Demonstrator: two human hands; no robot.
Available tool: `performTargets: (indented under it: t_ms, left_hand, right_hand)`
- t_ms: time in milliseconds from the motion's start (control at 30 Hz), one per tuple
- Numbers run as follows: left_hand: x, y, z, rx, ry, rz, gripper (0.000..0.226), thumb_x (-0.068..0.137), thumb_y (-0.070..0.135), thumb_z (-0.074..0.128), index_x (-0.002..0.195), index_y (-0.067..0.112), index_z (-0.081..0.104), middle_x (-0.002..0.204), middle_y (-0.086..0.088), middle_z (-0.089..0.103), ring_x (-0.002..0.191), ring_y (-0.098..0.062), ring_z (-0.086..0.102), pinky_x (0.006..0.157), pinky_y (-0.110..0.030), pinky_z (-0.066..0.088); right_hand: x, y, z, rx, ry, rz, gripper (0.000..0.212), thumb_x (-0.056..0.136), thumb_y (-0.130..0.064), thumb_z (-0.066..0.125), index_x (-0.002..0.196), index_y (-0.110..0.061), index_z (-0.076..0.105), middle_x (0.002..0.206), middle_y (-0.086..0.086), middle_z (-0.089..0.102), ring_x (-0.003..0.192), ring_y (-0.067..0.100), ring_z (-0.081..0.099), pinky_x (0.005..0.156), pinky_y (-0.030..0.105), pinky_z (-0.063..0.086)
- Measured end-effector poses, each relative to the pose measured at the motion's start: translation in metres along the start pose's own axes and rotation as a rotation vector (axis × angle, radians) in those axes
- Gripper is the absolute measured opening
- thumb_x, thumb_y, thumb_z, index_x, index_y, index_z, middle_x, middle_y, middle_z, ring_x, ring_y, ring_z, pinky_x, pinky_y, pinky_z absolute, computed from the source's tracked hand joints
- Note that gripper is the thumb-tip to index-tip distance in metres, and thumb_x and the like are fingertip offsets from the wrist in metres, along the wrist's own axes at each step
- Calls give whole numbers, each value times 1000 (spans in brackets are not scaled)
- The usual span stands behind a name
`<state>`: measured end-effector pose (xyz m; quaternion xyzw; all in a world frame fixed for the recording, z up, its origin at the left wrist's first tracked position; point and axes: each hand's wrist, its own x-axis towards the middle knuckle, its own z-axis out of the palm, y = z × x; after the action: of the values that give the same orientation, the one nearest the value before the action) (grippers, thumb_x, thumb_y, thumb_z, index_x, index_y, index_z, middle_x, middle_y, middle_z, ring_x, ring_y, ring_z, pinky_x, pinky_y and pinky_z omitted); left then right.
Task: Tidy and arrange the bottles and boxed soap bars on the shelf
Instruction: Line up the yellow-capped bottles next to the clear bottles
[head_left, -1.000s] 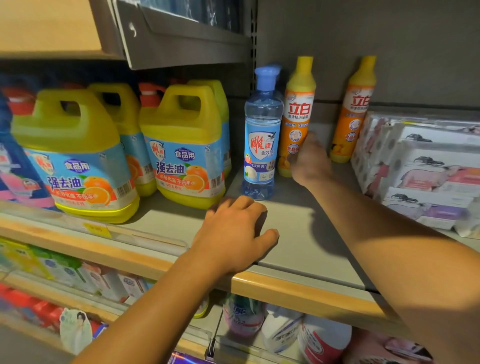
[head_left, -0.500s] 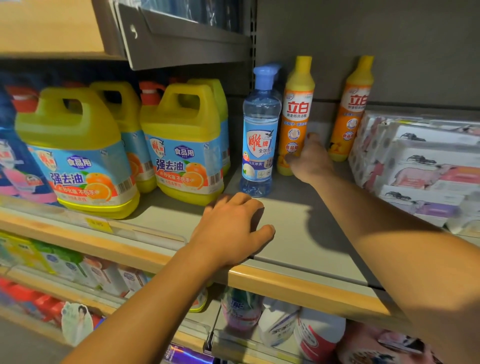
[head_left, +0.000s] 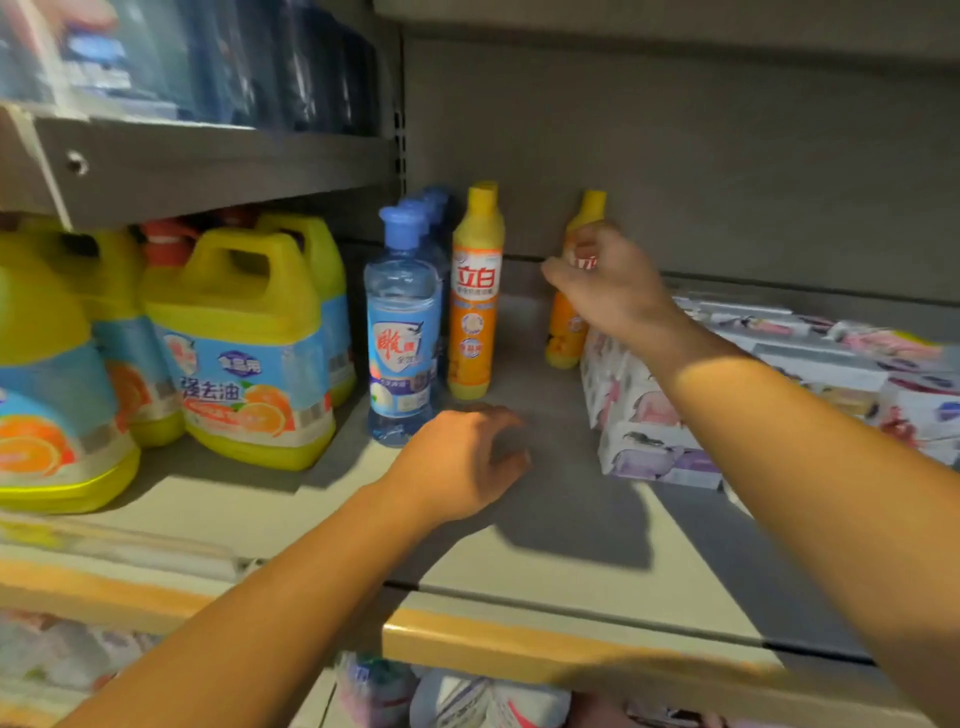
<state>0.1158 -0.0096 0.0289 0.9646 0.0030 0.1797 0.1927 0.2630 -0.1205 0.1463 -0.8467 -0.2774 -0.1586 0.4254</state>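
The right hand (head_left: 608, 280) is curling its fingers around the upright orange bottle (head_left: 563, 332) at the shelf (head_left: 545, 545) rear; the left hand (head_left: 462, 462) is resting near the front edge, loosely curled, holding nothing.

The right hand (head_left: 608, 286) is covering the middle of the rear orange bottle (head_left: 563, 332), hiding its label. Motion blur is smearing the boxed soap bars (head_left: 779, 364), and the frame's left edge is cutting off the nearest yellow jug (head_left: 47, 374).

Grey shelf (head_left: 571, 545) under yellow jugs (head_left: 249, 353), upright bottles (head_left: 475, 291), boxed soap bars (head_left: 649, 415).
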Motion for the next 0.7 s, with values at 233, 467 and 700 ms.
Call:
performTargets:
  t_ms: [233, 467, 700]
  left_hand:
    - [52, -13, 28, 111, -127, -87, 58, 94, 52, 51, 144, 24, 45, 149, -1, 46, 135, -22, 43, 106, -29, 38]
    - [58, -29, 42, 68, -148, -94, 61, 91, 56, 52, 145, 29, 44, 152, 4, 41, 140, -17, 32, 113, -27, 31]
    - [60, -35, 43, 28, -136, -61, 59, 90, 55, 55, 143, 30, 47, 151, 7, 41, 140, -13, 30, 111, -20, 24]
  right_hand:
    - [55, 28, -14, -56, 18, 102, 51, 84, -40, 67, 128, -17, 54, 123, 4, 61, 98, 17, 60, 72, 19, 38]
    - [106, 33, -4, -41, -51, 183, 38, 85, -38, 61, 112, -10, 62, 115, 11, 66, 98, 25, 63, 73, 27, 42]
    - [124, 34, 9, -69, 5, 138, 30, 92, -38, 57, 105, -13, 65, 112, 11, 67, 96, 26, 62, 78, 29, 45]
